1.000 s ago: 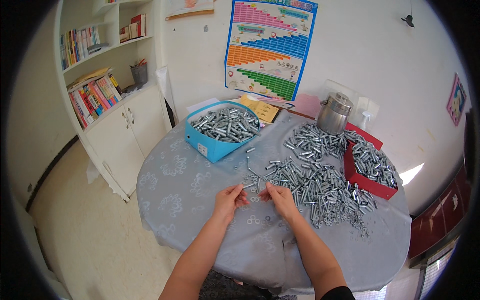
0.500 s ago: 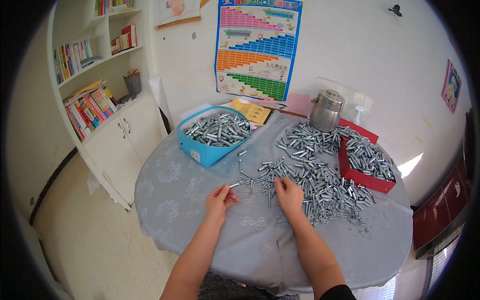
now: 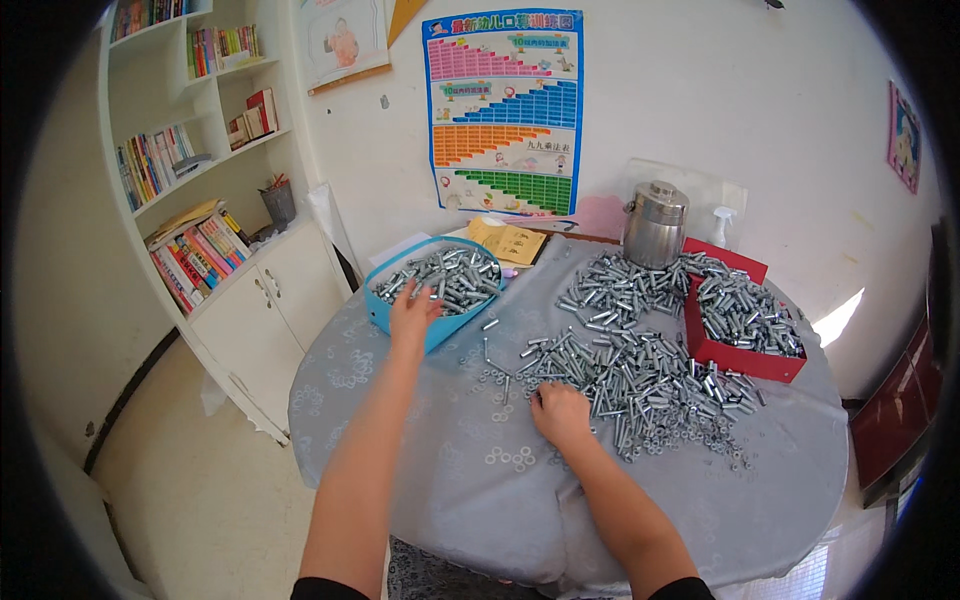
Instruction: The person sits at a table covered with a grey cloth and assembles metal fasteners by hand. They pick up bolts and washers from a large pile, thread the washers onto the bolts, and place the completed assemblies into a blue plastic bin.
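My left hand point(image 3: 412, 308) reaches out over the near rim of a blue box point(image 3: 385, 312) filled with metal bolts point(image 3: 450, 275); its fingers are spread, and I cannot tell whether it holds anything. My right hand point(image 3: 560, 415) rests curled on the grey tablecloth point(image 3: 480, 500) at the near edge of a big loose pile of bolts point(image 3: 640, 375). Small washers point(image 3: 510, 458) lie scattered on the cloth between the two hands.
A red box point(image 3: 745, 355) with more bolts stands at the right. A steel canister point(image 3: 655, 225), a yellow booklet point(image 3: 508, 242) and a spray bottle point(image 3: 722, 222) sit at the table's back. A white bookshelf cabinet point(image 3: 250, 290) stands at the left.
My left hand has moved from the cloth beside the right hand up and away to the blue box. The right hand stayed at the pile's edge.
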The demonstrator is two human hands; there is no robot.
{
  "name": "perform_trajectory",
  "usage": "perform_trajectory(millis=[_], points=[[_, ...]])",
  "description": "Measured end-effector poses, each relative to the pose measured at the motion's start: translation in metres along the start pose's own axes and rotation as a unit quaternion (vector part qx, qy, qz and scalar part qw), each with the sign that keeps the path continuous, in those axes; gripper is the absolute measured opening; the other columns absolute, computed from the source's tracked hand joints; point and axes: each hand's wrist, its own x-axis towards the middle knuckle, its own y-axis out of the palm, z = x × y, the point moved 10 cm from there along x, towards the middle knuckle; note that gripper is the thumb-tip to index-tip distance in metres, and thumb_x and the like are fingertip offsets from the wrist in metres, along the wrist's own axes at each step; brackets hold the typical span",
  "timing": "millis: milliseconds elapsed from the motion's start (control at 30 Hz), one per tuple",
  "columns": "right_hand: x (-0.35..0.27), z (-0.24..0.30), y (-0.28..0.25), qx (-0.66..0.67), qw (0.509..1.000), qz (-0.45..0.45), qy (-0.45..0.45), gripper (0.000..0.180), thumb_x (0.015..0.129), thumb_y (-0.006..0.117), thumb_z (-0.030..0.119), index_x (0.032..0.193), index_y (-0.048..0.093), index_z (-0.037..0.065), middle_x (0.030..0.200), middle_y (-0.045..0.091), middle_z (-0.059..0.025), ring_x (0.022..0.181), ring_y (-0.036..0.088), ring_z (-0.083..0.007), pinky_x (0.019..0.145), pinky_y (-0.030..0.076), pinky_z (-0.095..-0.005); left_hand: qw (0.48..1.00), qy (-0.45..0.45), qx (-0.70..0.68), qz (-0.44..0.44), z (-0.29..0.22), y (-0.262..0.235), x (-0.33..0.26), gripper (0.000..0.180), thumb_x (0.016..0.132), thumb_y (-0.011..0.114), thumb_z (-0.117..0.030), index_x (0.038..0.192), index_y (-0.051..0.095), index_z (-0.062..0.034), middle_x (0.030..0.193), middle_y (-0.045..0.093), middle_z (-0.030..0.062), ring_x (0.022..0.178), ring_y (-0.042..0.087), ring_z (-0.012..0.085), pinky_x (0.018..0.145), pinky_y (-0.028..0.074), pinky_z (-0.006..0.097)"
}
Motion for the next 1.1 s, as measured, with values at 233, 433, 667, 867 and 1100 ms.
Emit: perform_trajectory(millis=[233,433,667,867,1100], points=[[0.001,0.003,0.006,0.004,1.000,0.028,0.001,0.016,0.069,0.060,0.021,0.073,0.058,0.005,0.072,0.059,-0.0109,0.070,0.059,-0.0282,0.058,0.048,-0.0404,0.924,0.133,0.334,0.129,0.050,0.029,-0.037,0.022,0.077,0.061,-0.014,0.094,0.062,0.0012,0.084,0.064,0.0118,0.075,0.060,0.0182,0.068,0.047,0.031],[0.000,0.005,0.008,-0.022,0.996,0.081,0.002,0.016,0.064,0.058,0.015,0.076,0.058,0.005,0.077,0.059,-0.0136,0.070,0.060,-0.0299,0.060,0.049,-0.0398,0.849,0.180,0.436,0.237,0.086,0.096,-0.078,0.015,0.072,0.061,-0.010,0.083,0.064,-0.0007,0.083,0.062,0.0154,0.082,0.055,0.0318,0.075,0.044,0.038],[0.000,-0.009,0.014,-0.023,0.989,0.137,0.047,0.018,0.064,0.056,0.015,0.080,0.060,0.006,0.081,0.061,-0.0142,0.075,0.061,-0.0301,0.062,0.049,-0.0392,0.741,0.217,0.605,0.193,0.101,0.135,-0.072,0.014,0.069,0.065,-0.013,0.079,0.064,-0.0032,0.086,0.060,0.0137,0.092,0.050,0.0314,0.081,0.040,0.039],[0.010,-0.023,-0.001,0.109,0.986,0.099,0.084,0.024,0.066,0.060,0.017,0.088,0.063,0.008,0.079,0.061,-0.0118,0.069,0.061,-0.0253,0.060,0.049,-0.0360,0.808,0.233,0.506,0.190,0.103,0.121,-0.071,0.016,0.067,0.066,-0.007,0.082,0.063,-0.0016,0.081,0.059,0.0129,0.079,0.053,0.0272,0.071,0.043,0.036],[0.027,-0.043,-0.029,0.573,0.793,-0.125,0.164,0.019,0.079,0.058,0.002,0.098,0.057,-0.002,0.079,0.058,-0.0046,0.066,0.058,-0.0087,0.056,0.043,-0.0184,0.931,0.069,0.285,0.218,0.076,0.065,-0.116,0.017,0.072,0.064,-0.002,0.088,0.061,0.0015,0.079,0.060,0.0093,0.068,0.056,0.0155,0.062,0.045,0.026]])
